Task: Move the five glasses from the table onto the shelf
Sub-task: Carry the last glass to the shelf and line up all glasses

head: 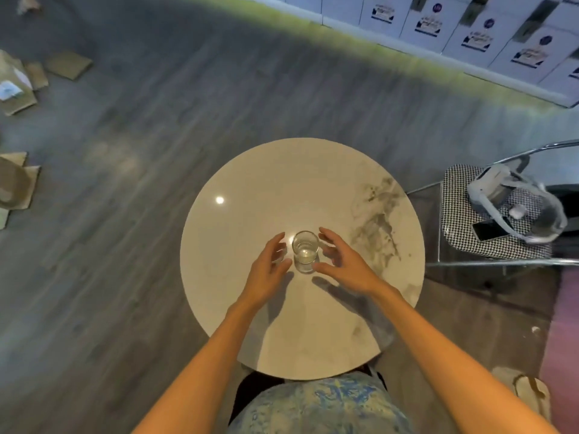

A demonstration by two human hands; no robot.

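One clear glass stands upright on the round marble-patterned surface, a little nearer the person than its middle. It sits directly between the two hands. The left hand is just beside the glass on its left, fingers spread and curved toward it, thumb near the glass's lower side; whether any finger touches the glass cannot be told. The right hand is just beside it on the right, also spread wide, fingers curled around toward the far side of the glass and thumb reaching toward its near side. Neither hand has closed on the glass; both are cupped loosely around it and hold nothing. Both forearms reach in from the bottom edge, over the near rim of the surface.

To the right of the surface is a chair with a black-and-white checked seat, carrying a white headset and a dark phone. Flattened cardboard pieces lie on the grey wooden floor at far left.
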